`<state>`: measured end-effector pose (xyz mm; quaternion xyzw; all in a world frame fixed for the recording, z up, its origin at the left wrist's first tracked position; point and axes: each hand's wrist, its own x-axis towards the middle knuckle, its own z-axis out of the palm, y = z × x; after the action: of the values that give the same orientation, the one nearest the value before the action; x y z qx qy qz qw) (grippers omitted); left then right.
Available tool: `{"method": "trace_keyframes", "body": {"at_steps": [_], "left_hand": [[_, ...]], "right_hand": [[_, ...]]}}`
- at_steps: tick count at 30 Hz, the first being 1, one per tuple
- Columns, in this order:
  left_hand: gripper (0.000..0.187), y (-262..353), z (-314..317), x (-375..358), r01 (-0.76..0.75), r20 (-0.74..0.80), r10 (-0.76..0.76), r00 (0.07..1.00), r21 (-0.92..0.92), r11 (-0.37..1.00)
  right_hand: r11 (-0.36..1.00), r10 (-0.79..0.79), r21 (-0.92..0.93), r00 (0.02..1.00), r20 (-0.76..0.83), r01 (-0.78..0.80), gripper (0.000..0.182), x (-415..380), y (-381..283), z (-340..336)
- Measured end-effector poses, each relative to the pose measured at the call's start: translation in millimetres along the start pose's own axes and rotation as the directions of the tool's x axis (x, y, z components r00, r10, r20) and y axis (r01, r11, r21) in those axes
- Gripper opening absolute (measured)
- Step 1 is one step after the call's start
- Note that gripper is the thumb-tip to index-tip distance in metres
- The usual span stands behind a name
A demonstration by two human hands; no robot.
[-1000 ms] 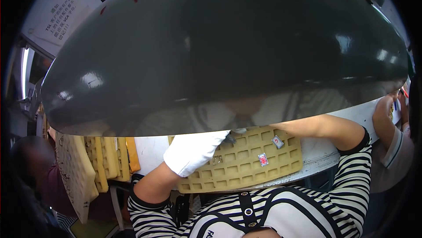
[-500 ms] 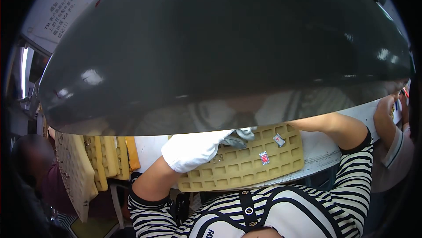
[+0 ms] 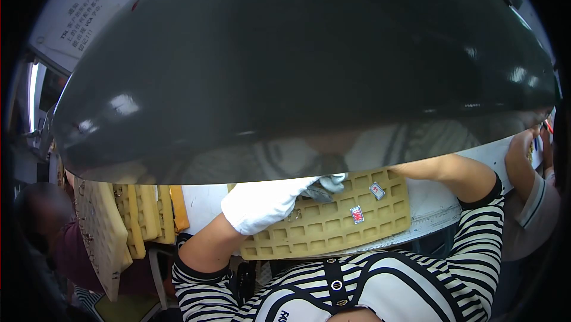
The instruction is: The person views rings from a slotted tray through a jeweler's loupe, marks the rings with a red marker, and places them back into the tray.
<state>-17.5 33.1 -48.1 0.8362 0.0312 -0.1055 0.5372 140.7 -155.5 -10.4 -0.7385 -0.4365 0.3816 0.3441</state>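
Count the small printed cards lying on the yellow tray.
2: one card on the tray, right of its middle; another card farther right and back. The dark hood may hide more.

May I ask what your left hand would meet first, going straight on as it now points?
Probably the dark hood in this view, though the left hand may pass beneath; depth is unclear.
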Motion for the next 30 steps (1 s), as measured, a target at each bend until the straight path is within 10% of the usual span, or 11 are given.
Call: {"method": "trace_keyframes", "body": {"at_steps": [6,9,12,16,22,25,28,30], "left_hand": [[0.025,0.7,6.1,1.2,0.056,-0.239,-0.075,0.968,-0.085,0.995],[0.025,-2.2,5.2,-2.1,-0.026,-0.238,0.048,0.97,0.097,0.995],[0.024,-2.8,2.5,-2.9,0.031,-0.244,-0.023,0.969,0.025,0.999],[0.024,1.9,-3.1,-2.8,0.008,-0.103,0.045,0.994,0.469,0.883],[0.027,-7.5,7.0,-7.9,-0.047,-0.323,0.087,0.943,0.13,0.99],[0.029,-5.3,1.9,-12.8,-0.197,-0.178,0.516,0.838,0.784,0.589],[0.035,-14.1,6.3,-19.1,-0.3,-0.234,0.4,0.886,0.369,0.88],[0.035,-4.5,4.0,-20.6,-0.297,-0.196,0.458,0.867,0.535,0.791]], "right_hand": [[0.89,-0.372,-0.308,0.926,-0.067,0.335,0.014,0.2,-4.9,-7.0],[0.632,-0.766,-0.486,0.582,-0.274,0.603,0.007,14.3,26.1,6.4],[0.517,-0.742,-0.578,0.667,0.065,0.631,0.016,10.8,40.2,0.5],[0.433,-0.82,-0.65,0.572,0.003,0.625,0.026,14.1,38.3,-1.7],[0.868,-0.458,-0.313,0.865,-0.204,0.386,0.023,5.7,11.3,12.9],[0.906,-0.412,-0.097,0.911,0.017,0.412,0.023,10.8,19.6,-3.8],[0.933,-0.355,-0.038,0.932,0.07,0.358,0.021,14.0,20.7,-7.1],[0.963,-0.259,-0.017,0.939,0.225,0.269,0.019,20.5,22.1,-19.1]]}}
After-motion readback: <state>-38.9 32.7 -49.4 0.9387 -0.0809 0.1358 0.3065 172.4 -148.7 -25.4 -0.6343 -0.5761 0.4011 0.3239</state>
